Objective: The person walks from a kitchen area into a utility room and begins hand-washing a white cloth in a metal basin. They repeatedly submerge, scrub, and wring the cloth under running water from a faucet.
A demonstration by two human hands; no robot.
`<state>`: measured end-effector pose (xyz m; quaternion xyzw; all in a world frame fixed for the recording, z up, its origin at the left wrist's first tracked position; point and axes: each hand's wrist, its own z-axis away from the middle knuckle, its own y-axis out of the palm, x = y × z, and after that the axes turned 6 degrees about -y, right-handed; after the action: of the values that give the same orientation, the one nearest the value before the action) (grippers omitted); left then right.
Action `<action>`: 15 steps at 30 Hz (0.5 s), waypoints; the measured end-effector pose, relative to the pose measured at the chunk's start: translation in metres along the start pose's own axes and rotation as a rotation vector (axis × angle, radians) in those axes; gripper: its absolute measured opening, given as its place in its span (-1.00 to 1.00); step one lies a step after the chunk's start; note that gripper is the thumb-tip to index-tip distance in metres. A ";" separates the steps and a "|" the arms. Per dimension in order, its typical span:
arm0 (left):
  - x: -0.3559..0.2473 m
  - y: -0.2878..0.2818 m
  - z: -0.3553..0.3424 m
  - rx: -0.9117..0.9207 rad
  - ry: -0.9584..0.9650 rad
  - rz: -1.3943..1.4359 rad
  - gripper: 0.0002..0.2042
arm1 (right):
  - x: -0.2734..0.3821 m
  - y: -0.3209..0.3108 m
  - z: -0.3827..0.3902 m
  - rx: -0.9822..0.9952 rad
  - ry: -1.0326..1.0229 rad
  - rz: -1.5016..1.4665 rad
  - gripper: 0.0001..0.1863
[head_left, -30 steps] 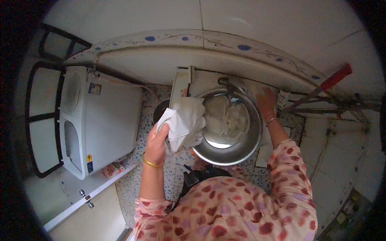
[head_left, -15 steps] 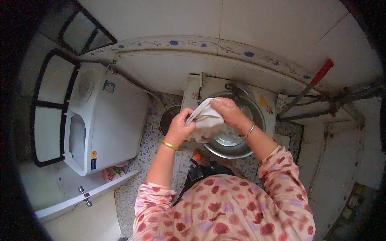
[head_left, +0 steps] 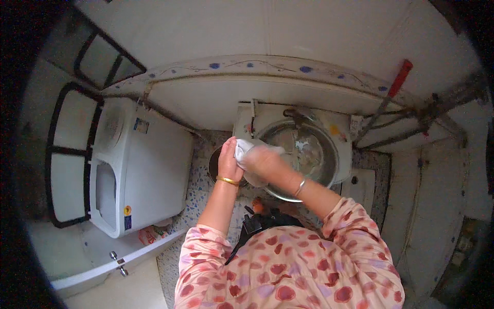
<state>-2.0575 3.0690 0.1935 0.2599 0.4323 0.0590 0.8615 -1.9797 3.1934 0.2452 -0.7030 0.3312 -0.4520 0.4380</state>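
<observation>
A wet-looking white cloth point(head_left: 243, 149) is bunched between my two hands, left of the metal basin point(head_left: 335, 167). My left hand point(head_left: 228, 160), with a gold bangle at the wrist, is closed on one end of it. Over the rest of the cloth is my right hand point(head_left: 270, 166), wearing a silver bangle; it is blurred by motion but looks closed, with cloth showing on both sides of it. Water and some pale cloth point(head_left: 303, 147) are in the basin. A tap point(head_left: 296, 116) reaches over the basin's far side.
At left stands a white appliance point(head_left: 159, 170) beside black-framed panels point(head_left: 72, 154). A dark round bucket point(head_left: 213, 165) is on the speckled floor below my left hand. To the right, a red-handled tool point(head_left: 399, 80) leans among pipes point(head_left: 401, 136). A tiled wall point(head_left: 200, 100) runs behind.
Both hands have come lower and closer together, my right hand moving left off the basin. The cloth, spread between them before, is now bunched. The view has shifted slightly.
</observation>
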 end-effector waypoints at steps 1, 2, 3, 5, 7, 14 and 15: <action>0.002 0.003 -0.001 -0.058 -0.037 -0.128 -0.69 | 0.026 0.010 0.000 -0.092 0.009 -0.162 -0.88; 0.005 0.005 -0.001 0.043 -0.066 -0.019 -0.69 | 0.043 0.017 -0.004 -0.186 0.006 -0.326 -0.89; 0.008 0.010 0.000 0.148 -0.101 0.088 -0.69 | 0.037 0.027 -0.013 -0.229 0.032 -0.245 -0.87; 0.012 0.021 -0.002 0.358 -0.172 0.309 -0.67 | -0.005 0.055 -0.032 -0.312 0.081 -0.076 -0.85; 0.028 0.045 -0.004 0.001 -0.250 0.351 -0.66 | -0.055 0.054 -0.033 -0.234 0.334 -0.181 -0.74; 0.034 0.019 -0.028 0.302 -0.262 0.433 -0.68 | -0.036 0.081 -0.024 -0.355 0.244 -0.221 -0.78; 0.026 0.045 -0.009 -0.090 -0.270 0.316 -0.68 | -0.051 0.079 -0.021 -0.385 0.243 -0.239 -0.81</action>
<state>-2.0425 3.1203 0.1928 0.2911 0.2637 0.1776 0.9023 -2.0241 3.1993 0.1599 -0.7480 0.3760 -0.5104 0.1966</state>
